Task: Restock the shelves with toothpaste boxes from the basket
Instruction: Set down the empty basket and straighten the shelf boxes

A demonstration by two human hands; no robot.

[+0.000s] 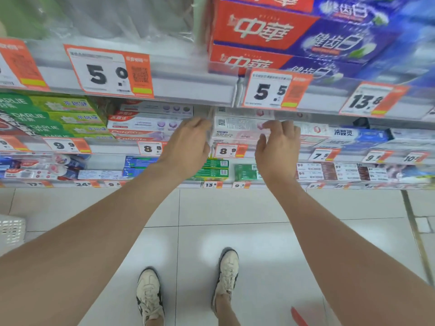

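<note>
Neither hand grips anything. The left hand reaches with loosely bent fingers touching the left end of the pink-and-white toothpaste boxes. The right hand hovers in front of the boxes, fingers bent and thumb spread. Two pale shoes stand on the tiled floor at 6 o'clock. A white basket shows at 8 o'clock, well apart from the hands. Green boxes are stacked at 10 o'clock, and red-and-blue boxes sit on the upper shelf at 1 o'clock.
</note>
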